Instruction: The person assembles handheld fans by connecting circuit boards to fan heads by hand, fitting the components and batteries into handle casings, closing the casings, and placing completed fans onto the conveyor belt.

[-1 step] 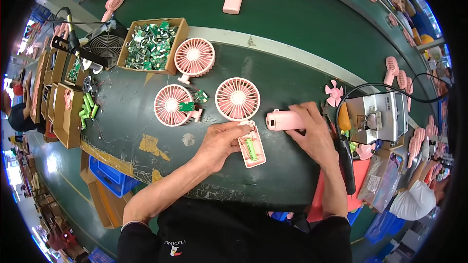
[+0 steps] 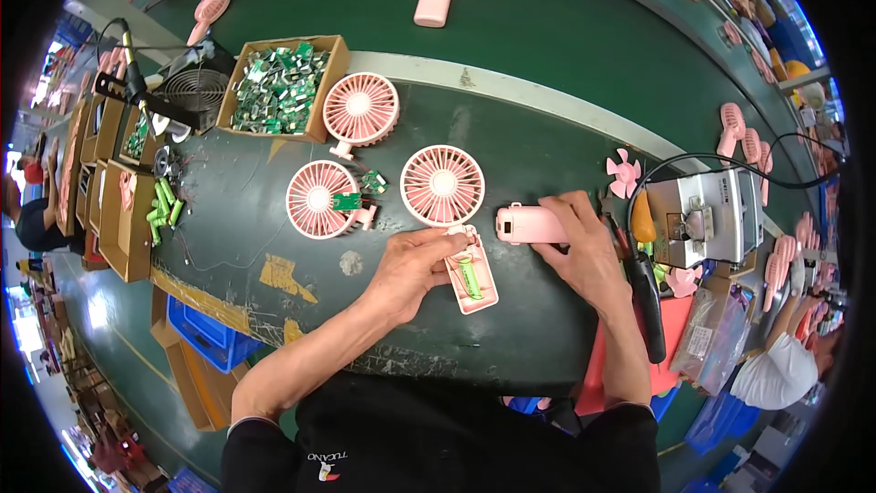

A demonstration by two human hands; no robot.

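Note:
My left hand (image 2: 412, 272) is closed, its fingertips pinching the top of an opened pink fan handle (image 2: 484, 297) just below the round fan head (image 2: 443, 184). Inside that handle lies a green battery cell (image 2: 471, 277). To the right, my right hand (image 2: 589, 251) is wrapped round a pink handle cover (image 2: 532, 225), which has a small dark window at its left end. The cover stays apart from the opened handle. Left of the hands rests another pink fan head (image 2: 321, 199) with a green circuit board (image 2: 347, 202) on it. Behind it lies a further fan head (image 2: 361, 110).
A cardboard box (image 2: 336, 82) of circuit boards stands at the back left. Several green cells (image 2: 164, 205) lie near the left edge. On the right are a pink fan blade (image 2: 623, 173), a black-handled tool (image 2: 650, 310) and a metal-cased device (image 2: 703, 219). A finished-looking fan (image 2: 434, 2) lies at the back.

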